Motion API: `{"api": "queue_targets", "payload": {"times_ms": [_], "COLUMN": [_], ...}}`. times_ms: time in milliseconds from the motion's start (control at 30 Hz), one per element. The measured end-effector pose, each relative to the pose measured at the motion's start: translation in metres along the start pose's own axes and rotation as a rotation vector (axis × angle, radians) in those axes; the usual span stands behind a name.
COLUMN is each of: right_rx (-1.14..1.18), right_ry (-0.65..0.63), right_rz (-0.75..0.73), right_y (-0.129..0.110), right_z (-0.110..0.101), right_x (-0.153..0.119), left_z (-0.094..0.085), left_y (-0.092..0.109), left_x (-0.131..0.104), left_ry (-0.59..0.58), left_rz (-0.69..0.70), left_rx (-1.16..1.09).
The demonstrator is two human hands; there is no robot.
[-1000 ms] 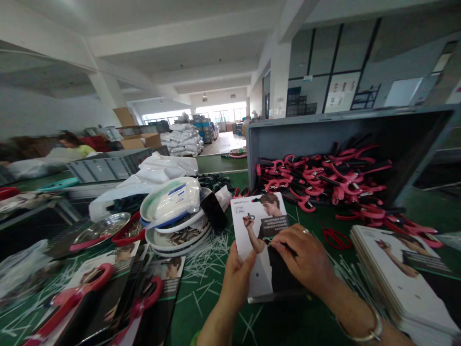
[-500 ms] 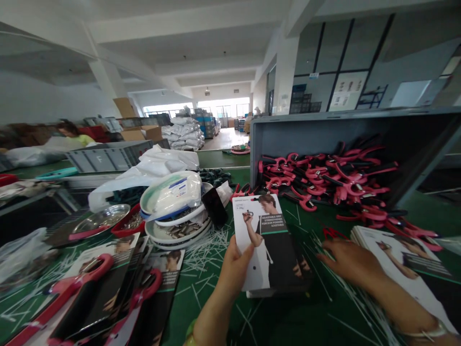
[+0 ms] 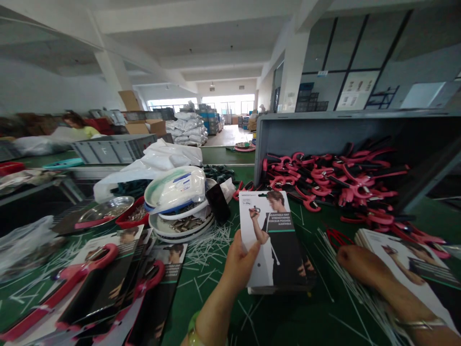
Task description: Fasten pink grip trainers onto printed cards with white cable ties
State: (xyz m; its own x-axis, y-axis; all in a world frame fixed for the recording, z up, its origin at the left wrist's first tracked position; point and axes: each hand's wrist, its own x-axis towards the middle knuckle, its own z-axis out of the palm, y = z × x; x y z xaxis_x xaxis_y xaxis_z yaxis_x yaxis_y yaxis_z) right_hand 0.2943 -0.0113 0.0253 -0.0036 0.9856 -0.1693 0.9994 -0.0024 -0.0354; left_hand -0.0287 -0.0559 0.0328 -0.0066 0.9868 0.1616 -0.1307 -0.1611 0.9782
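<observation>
Ties [image 3: 355, 293] beneath the curled right hand [image 3: 362, 266] are partly hidden; whether it grips any cannot be told. The half-closed left hand [image 3: 240, 263], thumb in front, clasps a printed card [image 3: 264, 252] toward the table's [image 3: 291, 317] near edge. The right forearm covers part of a card stack [image 3: 399, 276]; a grey crate [image 3: 313, 134] blocks the far right corner.

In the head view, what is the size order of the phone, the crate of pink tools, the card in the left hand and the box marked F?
Largest to smallest, as they look:
Crate
Card
Box
Phone
The box stands farther off, so its true size is unsure.
</observation>
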Motion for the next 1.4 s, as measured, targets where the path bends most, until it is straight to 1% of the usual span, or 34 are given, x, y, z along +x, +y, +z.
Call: {"api": "queue_targets", "payload": {"times_ms": [133, 200, 267, 300, 367, 400, 467, 500, 600, 700, 767, 833, 900, 1000, 1067, 1133, 1200, 1233, 1300, 1367, 1400], "right_rx": [0.134, 0.213, 0.27, 0.302, 0.419, 0.52, 0.786, 0.918, 1.233, 1.43, 1.479, 1.484, 1.483, 1.466, 1.411, 1.248, 0.987, 0.848, 0.623, 0.498, 0.465], "right_ry": [0.023, 0.033, 0.057, 0.072, 0.102, 0.109, 0.093, 0.068, -0.029, -0.093, -0.139, -0.193, -0.232, -0.247, -0.245, -0.274, -0.293, -0.276, -0.192, -0.121, -0.113], "right_rz": [0.005, 0.031, 0.059, 0.068, 0.061, 0.047, 0.033, 0.036, 0.034, -0.029, -0.062, -0.102, -0.149, -0.185, -0.209, -0.27, -0.364, -0.406, -0.452, -0.456, -0.454], "right_y": [0.012, 0.016, 0.019, 0.021, 0.022, 0.02, 0.013, 0.006, -0.02, -0.05, -0.067, -0.081, -0.092, -0.106, -0.114, -0.12, -0.123, -0.124, -0.123, -0.12, -0.119], "right_z": [-0.006, -0.006, -0.006, -0.007, -0.009, -0.012, -0.019, -0.023, -0.037, -0.048, -0.052, -0.055, -0.057, -0.06, -0.064, -0.068, -0.074, -0.076, -0.081, -0.086, -0.089], "right_x": [-0.002, -0.003, -0.004, -0.004, -0.006, -0.008, -0.014, -0.018, -0.03, -0.04, -0.044, -0.047, -0.05, -0.054, -0.06, -0.068, -0.077, -0.081, -0.087, -0.089, -0.089], "left_z": [-0.004, -0.006, -0.009, -0.012, -0.018, -0.021, -0.028, -0.031, -0.034, -0.031, -0.029, -0.027, -0.027, -0.027, -0.027, -0.026, -0.024, -0.023, -0.021, -0.018, -0.017], "left_y": [-0.008, -0.008, -0.005, -0.002, 0.003, 0.006, 0.009, 0.011, 0.015, 0.022, 0.027, 0.031, 0.033, 0.032, 0.03, 0.027, 0.025, 0.025, 0.028, 0.032, 0.034], "left_x": [0.006, 0.008, 0.008, 0.007, 0.005, 0.004, 0.001, -0.001, -0.004, -0.006, -0.008, -0.01, -0.011, -0.011, -0.01, -0.009, -0.008, -0.008, -0.01, -0.011, -0.012], "left_ry": [0.063, 0.057, 0.008, -0.032, -0.116, -0.149, -0.183, -0.185, -0.192, -0.217, -0.229, -0.238, -0.244, -0.246, -0.233, -0.216, -0.199, -0.188, -0.166, -0.141, -0.128], "left_rz": [-0.107, -0.103, -0.1, -0.128, -0.238, -0.298, -0.383, -0.4, -0.378, -0.33, -0.368, -0.43, -0.457, -0.454, -0.445, -0.422, -0.394, -0.382, -0.358, -0.322, -0.304], "left_rx": [0.17, 0.182, 0.14, 0.104, 0.009, -0.039, -0.091, -0.093, -0.094, -0.125, -0.084, -0.011, 0.024, -0.054, -0.126, -0.18, -0.216, -0.224, -0.219, -0.192, -0.171]}}
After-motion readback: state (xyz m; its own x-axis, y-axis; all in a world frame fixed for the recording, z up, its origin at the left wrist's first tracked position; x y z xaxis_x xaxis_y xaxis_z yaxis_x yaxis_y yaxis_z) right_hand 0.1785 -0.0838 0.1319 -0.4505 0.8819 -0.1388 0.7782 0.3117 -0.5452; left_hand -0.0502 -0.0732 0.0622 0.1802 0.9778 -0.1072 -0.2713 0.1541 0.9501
